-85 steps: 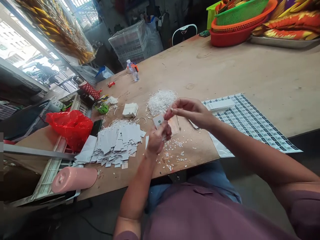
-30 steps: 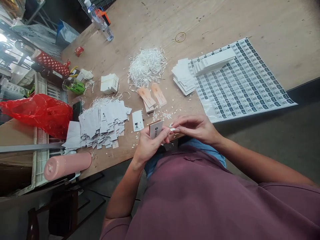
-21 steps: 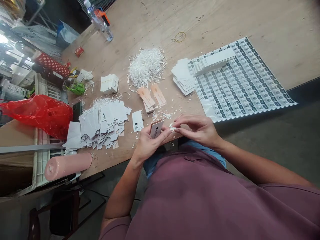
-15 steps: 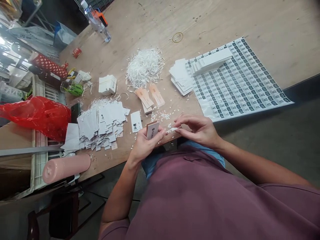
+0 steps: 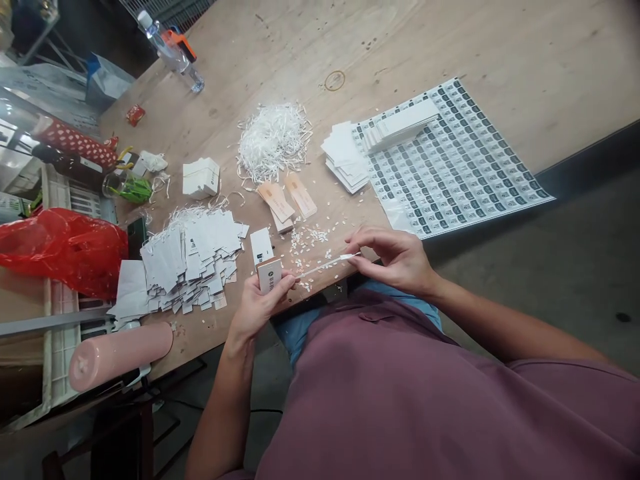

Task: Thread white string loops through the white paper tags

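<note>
My left hand (image 5: 263, 301) is closed on a folded white tag (image 5: 271, 275) with dark print and a brown edge. A thin white string (image 5: 323, 266) stretches taut from its fingertips to my right hand (image 5: 393, 259), which pinches the string's white end piece between thumb and forefinger. Small white bits (image 5: 313, 235) lie scattered on the wooden table just beyond both hands. Behind the left hand lies a white card (image 5: 261, 245) with a dark code. Orange-and-white cards (image 5: 301, 195) are stacked beyond the bits, near a tangled pile of white strings (image 5: 275, 141).
A heap of white tags (image 5: 193, 257) is at the left, beside a pink cylinder (image 5: 121, 355) and a red plastic bag (image 5: 65, 250). At the right, white cards (image 5: 345, 157) adjoin a printed sheet (image 5: 450, 160). A bottle (image 5: 173, 53) lies at the back left.
My left hand has moved left with the folded tag, away from my right hand. More of the white string now shows stretched between them. The view has shifted slightly.
</note>
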Motion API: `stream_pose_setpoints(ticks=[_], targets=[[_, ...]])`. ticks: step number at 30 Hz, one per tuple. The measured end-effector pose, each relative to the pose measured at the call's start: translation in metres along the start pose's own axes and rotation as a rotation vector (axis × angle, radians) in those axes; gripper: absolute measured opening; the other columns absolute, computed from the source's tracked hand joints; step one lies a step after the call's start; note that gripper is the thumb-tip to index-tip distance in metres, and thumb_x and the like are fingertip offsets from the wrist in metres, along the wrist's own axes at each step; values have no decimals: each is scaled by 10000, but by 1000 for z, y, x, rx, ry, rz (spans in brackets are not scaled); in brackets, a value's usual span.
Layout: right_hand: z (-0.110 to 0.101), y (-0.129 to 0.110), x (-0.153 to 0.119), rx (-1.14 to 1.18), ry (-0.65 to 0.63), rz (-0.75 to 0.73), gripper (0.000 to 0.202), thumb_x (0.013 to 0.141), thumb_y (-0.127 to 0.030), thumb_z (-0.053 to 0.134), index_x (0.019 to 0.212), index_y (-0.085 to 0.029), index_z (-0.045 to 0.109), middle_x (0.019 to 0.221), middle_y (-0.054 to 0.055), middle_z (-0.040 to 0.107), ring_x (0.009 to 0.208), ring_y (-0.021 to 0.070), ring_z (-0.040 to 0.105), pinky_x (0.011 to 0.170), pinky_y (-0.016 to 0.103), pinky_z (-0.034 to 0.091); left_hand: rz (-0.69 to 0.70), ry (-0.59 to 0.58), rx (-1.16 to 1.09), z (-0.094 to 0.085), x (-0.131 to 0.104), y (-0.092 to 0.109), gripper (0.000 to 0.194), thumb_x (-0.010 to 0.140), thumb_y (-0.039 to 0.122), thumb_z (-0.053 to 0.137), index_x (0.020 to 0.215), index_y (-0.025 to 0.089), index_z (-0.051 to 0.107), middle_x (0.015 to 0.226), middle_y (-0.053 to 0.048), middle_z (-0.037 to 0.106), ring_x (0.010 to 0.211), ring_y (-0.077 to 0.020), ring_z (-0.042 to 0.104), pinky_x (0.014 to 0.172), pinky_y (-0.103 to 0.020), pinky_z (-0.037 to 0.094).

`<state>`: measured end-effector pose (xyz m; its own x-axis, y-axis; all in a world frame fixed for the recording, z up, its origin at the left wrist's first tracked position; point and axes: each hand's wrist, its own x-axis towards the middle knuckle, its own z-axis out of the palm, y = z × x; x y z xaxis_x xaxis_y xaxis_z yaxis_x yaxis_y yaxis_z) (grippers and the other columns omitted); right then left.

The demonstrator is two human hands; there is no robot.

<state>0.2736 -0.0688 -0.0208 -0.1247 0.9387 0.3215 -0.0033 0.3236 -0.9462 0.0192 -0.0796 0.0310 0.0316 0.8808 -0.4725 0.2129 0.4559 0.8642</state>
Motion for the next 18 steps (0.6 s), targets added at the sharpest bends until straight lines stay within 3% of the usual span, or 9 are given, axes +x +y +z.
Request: stream_pose_setpoints(ticks=[5, 10, 13, 16, 18], targets=[[0, -1, 2, -35, 3, -44, 40, 853, -258, 729, 849, -218, 727, 768, 43, 701, 805, 212, 670, 793, 389, 555, -40, 82, -37, -6, -1, -3, 399, 590, 429, 924, 735, 116, 722, 619, -1, 618, 509, -55, 467, 467, -180, 349], [0, -2, 3, -39, 8, -103, 12, 854, -209, 714, 862, -211, 723, 757, 30, 680, 723, 180, 631, 802, 401, 554, -100, 51, -99, -10, -2, -2, 415, 601, 420, 921, 810, 110, 742, 678, -10, 636, 533, -49, 483, 479, -167, 358], [-3, 2, 3, -71, 5, -113, 24, 868, -217, 699, 870, -215, 723, 752, 28, 680, 725, 182, 631, 774, 390, 551, -110, 121, -110, -12, 0, -3, 406, 562, 378, 941, 764, 102, 722, 629, 11, 602, 504, -41, 460, 459, -164, 335], [-5, 7, 4, -209, -21, -171, 59, 879, -209, 684, 896, -227, 738, 779, 43, 701, 759, 201, 640, 740, 388, 537, -69, 160, -179, -7, 2, -2, 393, 525, 339, 950, 689, 108, 678, 583, 30, 566, 493, -44, 454, 460, -173, 340], [-1, 9, 5, -314, -44, -251, 116, 884, -216, 687, 979, -241, 749, 895, 71, 732, 839, 224, 654, 773, 414, 535, -62, 108, -244, 3, 3, 1, 394, 512, 326, 949, 665, 109, 659, 578, 27, 564, 496, -48, 458, 466, -182, 345]])
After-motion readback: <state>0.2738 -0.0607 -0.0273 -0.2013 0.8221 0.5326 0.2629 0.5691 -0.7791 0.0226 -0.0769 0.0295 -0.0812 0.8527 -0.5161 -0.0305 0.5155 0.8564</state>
